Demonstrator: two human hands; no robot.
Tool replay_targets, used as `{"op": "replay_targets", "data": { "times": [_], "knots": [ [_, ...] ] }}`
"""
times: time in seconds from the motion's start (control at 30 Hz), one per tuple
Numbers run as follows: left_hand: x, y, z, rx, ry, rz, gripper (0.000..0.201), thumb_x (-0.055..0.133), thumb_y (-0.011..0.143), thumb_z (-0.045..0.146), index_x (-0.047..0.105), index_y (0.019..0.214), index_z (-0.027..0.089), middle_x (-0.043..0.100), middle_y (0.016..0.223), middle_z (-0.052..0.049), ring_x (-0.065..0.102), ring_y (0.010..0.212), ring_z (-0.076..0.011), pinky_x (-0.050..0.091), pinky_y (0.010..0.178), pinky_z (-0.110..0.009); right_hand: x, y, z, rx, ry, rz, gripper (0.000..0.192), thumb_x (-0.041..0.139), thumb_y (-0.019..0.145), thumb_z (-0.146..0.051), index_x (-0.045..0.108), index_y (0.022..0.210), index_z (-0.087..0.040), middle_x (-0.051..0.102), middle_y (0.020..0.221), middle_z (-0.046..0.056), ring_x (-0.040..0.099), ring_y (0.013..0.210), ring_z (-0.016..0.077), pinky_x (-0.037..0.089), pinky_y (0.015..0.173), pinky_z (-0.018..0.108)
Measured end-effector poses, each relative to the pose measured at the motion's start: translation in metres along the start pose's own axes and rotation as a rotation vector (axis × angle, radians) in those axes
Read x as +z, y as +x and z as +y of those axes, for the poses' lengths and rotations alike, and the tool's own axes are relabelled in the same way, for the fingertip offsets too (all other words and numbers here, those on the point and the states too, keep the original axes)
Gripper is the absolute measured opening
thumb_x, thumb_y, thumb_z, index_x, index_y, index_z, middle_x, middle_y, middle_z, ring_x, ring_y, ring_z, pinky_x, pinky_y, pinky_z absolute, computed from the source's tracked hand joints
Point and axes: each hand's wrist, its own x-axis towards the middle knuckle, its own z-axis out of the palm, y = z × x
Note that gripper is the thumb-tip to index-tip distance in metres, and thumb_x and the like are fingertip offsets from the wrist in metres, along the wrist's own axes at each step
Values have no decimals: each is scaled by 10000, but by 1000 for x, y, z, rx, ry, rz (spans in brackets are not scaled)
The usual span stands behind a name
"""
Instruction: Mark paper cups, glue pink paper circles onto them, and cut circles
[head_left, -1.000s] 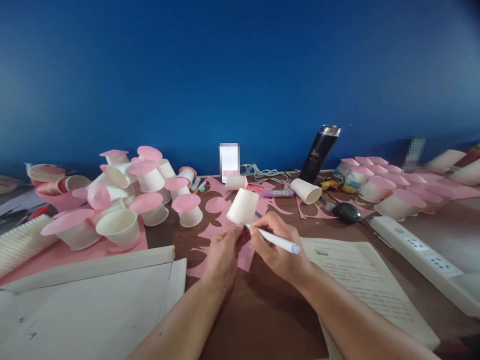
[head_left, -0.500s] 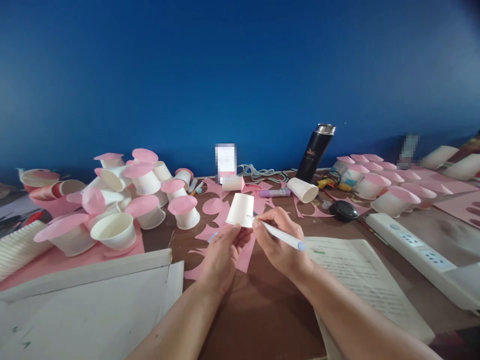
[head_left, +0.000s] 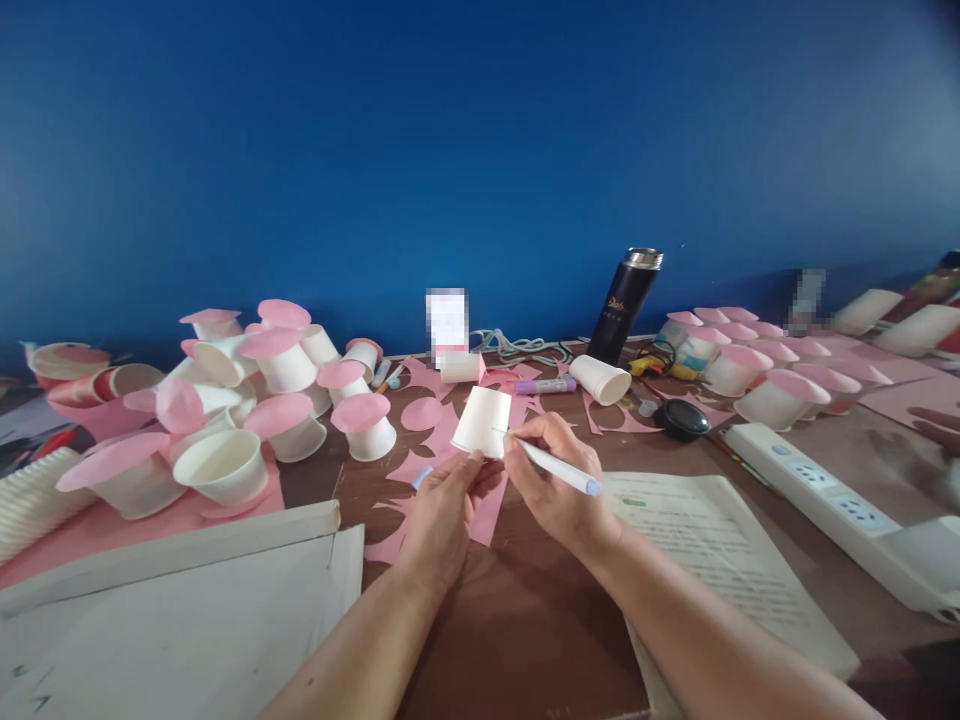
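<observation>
Nearest the camera, both forearms reach over the brown counter, with a white board lying at the near left and an open book at the near right. The left hand pinches the lower rim of a white paper cup between thumb and fingertips, holding it upturned and slightly tilted just above the counter. The right hand is closed around a white pen with a pale blue cap end pointing right; its tip meets the cup's side at the lower right edge, so the cup sits between the two hands, touching both the left fingers and the pen. Beneath the hands lie pink paper scraps with round holes cut out. Left of them stands a heap of white cups topped with pink discs, some on their sides. To the right runs a white power strip, with a black round object beside it. Farther back lie a purple marker, a tipped cup, a black flask and more pink-topped cups against the blue wall.
</observation>
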Motion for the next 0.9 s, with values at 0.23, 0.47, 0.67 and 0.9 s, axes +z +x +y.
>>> {"op": "replay_targets", "data": {
  "times": [0.23, 0.47, 0.67, 0.9],
  "knots": [
    [0, 0, 0, -2, 11, -23, 181, 734, 706, 306, 738, 782, 143, 708, 815, -79, 654, 843, -194, 488, 821, -310, 1, 0, 1, -6, -9, 9, 70, 560, 854, -272, 556, 821, -211, 631, 723, -14, 586, 605, 111, 444, 606, 224],
    [-1, -1, -1, 25, 52, -57, 197, 690, 766, 310, 739, 853, 140, 710, 873, -85, 638, 901, -193, 467, 863, -315, 0, 1, 0, 4, 1, -12, 80, 557, 860, -275, 553, 818, -206, 622, 718, -18, 576, 597, 104, 437, 598, 222],
    [-2, -1, -2, 24, 55, -52, 165, 688, 769, 303, 744, 826, 159, 707, 855, -74, 627, 907, -196, 462, 859, -317, 0, 0, 1, 6, 14, -21, 74, 561, 854, -264, 554, 812, -203, 617, 703, -22, 565, 580, 99, 428, 580, 220],
    [-5, 2, -4, 33, 65, -62, 185, 680, 783, 318, 745, 843, 155, 698, 881, -79, 614, 935, -203, 449, 871, -330, 0, 1, 0, 3, 2, -41, 86, 556, 855, -265, 550, 797, -202, 622, 705, -23, 568, 598, 101, 422, 595, 219]
  ]
}}
